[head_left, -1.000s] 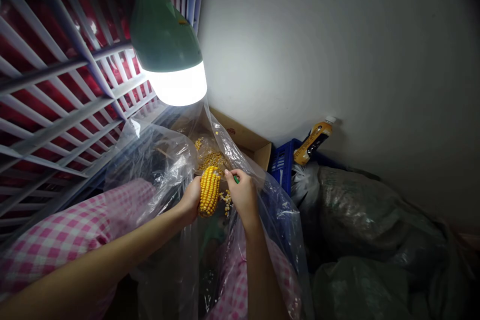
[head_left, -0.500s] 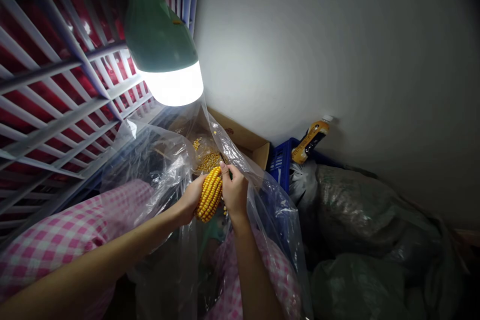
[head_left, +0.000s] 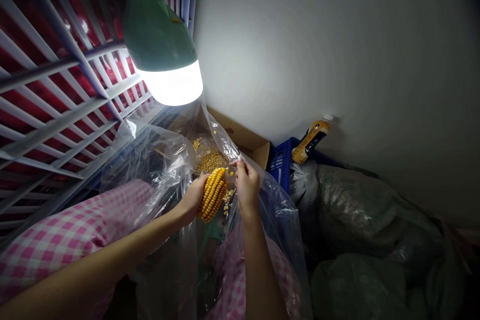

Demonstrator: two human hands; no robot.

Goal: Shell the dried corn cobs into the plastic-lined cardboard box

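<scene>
My left hand (head_left: 194,199) is wrapped round a yellow corn cob (head_left: 212,194), held upright and a little tilted over a clear plastic bag (head_left: 165,170). My right hand (head_left: 246,185) is closed just right of the cob's top, pinching a thin dark tool whose tip pokes up above my fingers; I cannot make out what it is. Loose kernels (head_left: 227,201) hang or fall between the cob and my right hand. More kernels (head_left: 210,159) lie heaped in the bag, above the cob.
A lit green lamp (head_left: 165,55) hangs close above the bag, in front of a white lattice rack (head_left: 56,85). A cardboard box (head_left: 245,140), a blue crate (head_left: 279,160) and an orange bottle (head_left: 312,140) stand by the wall. Grey sacks (head_left: 360,230) fill the right.
My right hand has moved off the cob's top, up and to the right, and loose kernels now show beside the cob. The cob stays in my left hand.
</scene>
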